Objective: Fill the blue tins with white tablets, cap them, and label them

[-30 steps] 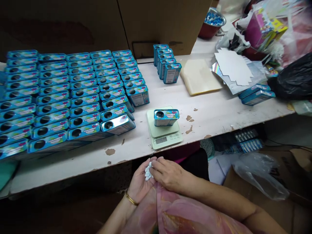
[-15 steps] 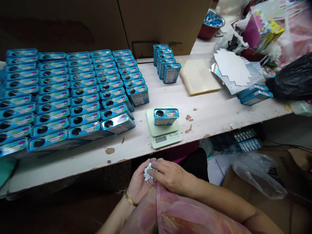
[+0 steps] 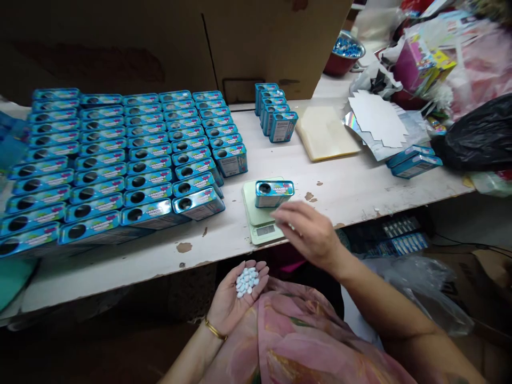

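In my cupped left hand [image 3: 229, 305], palm up below the table edge, lies a heap of small white candies [image 3: 247, 281]. My right hand [image 3: 310, 232] hovers over the right part of a pale green kitchen scale [image 3: 251, 217], its fingertips pinched together. Whatever they hold is hidden. On the scale stands a blue "Caramelo Macizo" tin [image 3: 274, 194] with a dark round hole in its top. The right fingertips are just in front of the tin. The scale's display [image 3: 265, 230] is too small to read.
Rows of similar blue tins [image 3: 148, 166] fill the table's left side. Several more tins [image 3: 283, 127] stand at the back, beside a stack of clear sheets [image 3: 328, 128]. Cut white card [image 3: 376, 117], two tins lying down [image 3: 416, 162] and a black bag [image 3: 476, 130] are to the right.
My right hand has left the candies in my left palm and moved up to the scale. The left hand has stayed low and its heap is now uncovered. The view has shifted slightly.
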### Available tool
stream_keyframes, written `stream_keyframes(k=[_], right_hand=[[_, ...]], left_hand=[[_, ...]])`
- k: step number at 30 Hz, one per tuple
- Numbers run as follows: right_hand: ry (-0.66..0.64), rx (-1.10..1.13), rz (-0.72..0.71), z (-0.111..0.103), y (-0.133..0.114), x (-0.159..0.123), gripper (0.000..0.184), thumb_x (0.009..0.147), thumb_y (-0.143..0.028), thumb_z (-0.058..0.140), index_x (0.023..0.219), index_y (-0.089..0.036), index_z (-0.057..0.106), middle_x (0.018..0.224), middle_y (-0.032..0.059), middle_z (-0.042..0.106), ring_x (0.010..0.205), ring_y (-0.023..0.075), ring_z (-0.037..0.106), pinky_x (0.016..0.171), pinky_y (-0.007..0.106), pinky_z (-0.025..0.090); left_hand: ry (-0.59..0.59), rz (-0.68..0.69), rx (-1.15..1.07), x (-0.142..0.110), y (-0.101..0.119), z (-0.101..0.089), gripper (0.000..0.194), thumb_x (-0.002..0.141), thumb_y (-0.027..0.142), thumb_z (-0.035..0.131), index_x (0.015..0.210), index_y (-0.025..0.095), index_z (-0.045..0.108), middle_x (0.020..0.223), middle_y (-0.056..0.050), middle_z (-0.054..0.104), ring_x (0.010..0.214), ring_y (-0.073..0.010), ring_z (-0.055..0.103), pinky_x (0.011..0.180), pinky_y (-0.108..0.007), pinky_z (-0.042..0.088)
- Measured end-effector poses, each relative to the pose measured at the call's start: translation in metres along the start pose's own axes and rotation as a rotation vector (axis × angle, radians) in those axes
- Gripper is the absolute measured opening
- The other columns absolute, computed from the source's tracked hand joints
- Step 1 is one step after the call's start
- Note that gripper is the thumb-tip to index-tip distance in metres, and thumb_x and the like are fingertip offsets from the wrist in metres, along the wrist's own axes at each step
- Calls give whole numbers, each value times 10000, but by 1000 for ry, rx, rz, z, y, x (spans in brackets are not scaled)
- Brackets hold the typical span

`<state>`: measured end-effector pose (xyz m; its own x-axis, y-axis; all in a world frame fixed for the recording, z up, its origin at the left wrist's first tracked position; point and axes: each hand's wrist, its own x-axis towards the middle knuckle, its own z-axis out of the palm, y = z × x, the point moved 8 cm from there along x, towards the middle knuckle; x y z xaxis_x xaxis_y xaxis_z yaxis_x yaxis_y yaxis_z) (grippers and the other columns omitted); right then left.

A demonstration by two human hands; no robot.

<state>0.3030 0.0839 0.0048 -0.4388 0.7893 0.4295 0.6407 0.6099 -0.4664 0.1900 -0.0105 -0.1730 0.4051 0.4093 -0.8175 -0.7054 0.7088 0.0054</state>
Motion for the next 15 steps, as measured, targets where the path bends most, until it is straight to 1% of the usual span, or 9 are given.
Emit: stream_keyframes(k=[1, 3, 5, 8, 10, 13, 15], right_hand=[[16, -27, 3, -7, 6, 11, 239, 834, -151, 408, 1033, -174, 539, 987, 80, 530, 945, 150, 500, 821, 289, 439], [-11, -79, -8, -9, 17, 31, 235, 840, -170, 407, 1029, -182, 547, 969, 71, 531, 920, 150, 506, 806, 294, 440], [-75, -135, -28, 0, 25, 44, 228, 843, -178, 406, 1009, -184, 562, 943, 65, 535, 888, 149, 509, 782, 294, 444], [-156, -192, -62, 17, 32, 51, 221, 841, -171, 412, 981, -191, 582, 919, 57, 544, 869, 148, 507, 762, 290, 445], [-136, -188, -69, 19, 34, 51, 232, 843, -165, 406, 997, -196, 578, 933, 57, 548, 881, 148, 507, 767, 291, 445], [-36, -119, -49, 13, 35, 45, 266, 854, -150, 373, 1040, -199, 556, 986, 62, 546, 929, 139, 508, 802, 286, 445], [32, -68, -36, 9, 31, 36, 283, 860, -146, 350, 1053, -204, 548, 1025, 65, 540, 970, 136, 504, 824, 290, 443]], left_hand=[[-2, 5, -5, 0, 1, 0, 164, 792, 140, 442, 782, 91, 598, 862, -133, 660, 846, -207, 621, 753, -338, 508], [-6, 18, -13, -1, 2, -1, 165, 793, 139, 440, 788, 92, 598, 862, -131, 661, 847, -204, 621, 756, -338, 509], [-4, 30, -16, -2, 4, -2, 164, 794, 141, 439, 790, 95, 596, 860, -127, 662, 844, -201, 622, 753, -336, 510], [2, 46, -23, -3, 6, -5, 164, 795, 141, 438, 787, 96, 596, 855, -126, 663, 840, -199, 623, 754, -333, 508], [3, 50, -29, -3, 7, -5, 168, 796, 139, 436, 785, 95, 597, 851, -125, 663, 834, -197, 624, 752, -330, 508], [0, 40, -31, -3, 7, -5, 172, 797, 137, 434, 781, 93, 600, 847, -126, 664, 829, -198, 625, 748, -330, 509], [-6, 30, -29, -3, 6, -4, 172, 798, 139, 435, 783, 94, 600, 853, -126, 663, 837, -200, 623, 750, -330, 508]])
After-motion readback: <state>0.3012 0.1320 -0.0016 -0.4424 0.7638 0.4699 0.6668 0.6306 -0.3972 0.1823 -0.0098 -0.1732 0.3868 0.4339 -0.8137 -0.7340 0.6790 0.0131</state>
